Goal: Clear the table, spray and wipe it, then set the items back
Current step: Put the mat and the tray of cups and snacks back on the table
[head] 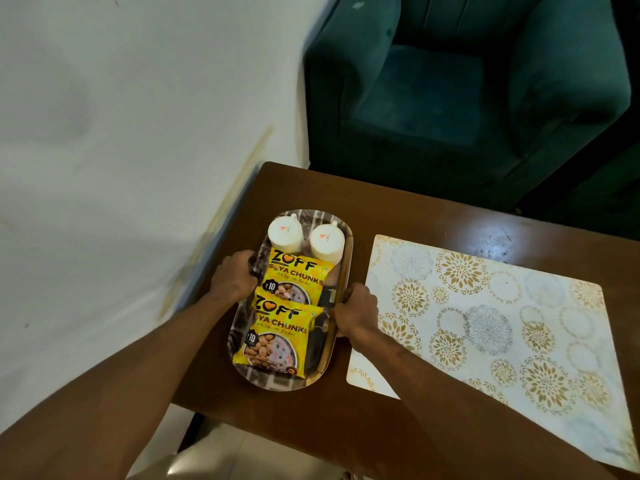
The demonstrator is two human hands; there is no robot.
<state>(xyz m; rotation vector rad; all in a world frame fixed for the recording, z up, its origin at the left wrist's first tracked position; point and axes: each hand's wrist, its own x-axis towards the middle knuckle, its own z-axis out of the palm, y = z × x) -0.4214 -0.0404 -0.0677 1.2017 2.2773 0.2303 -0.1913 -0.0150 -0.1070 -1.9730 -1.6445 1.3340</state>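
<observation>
An oval patterned tray (277,382) lies on the left part of the brown wooden table (408,216). Two white cups (286,234) (327,244) stand upside down at its far end. Two yellow soya chunks packets (295,279) (277,336) lie along its middle, the nearer one overlapping the farther. My left hand (235,276) grips the tray's left rim. My right hand (354,309) grips the right rim, fingers curled over the wooden edge.
A white placemat (485,327) with gold and grey floral circles covers the table's right half. A dark green armchair (460,91) stands behind the table. A white wall (121,133) runs close along the table's left side. Pale floor shows below the near edge.
</observation>
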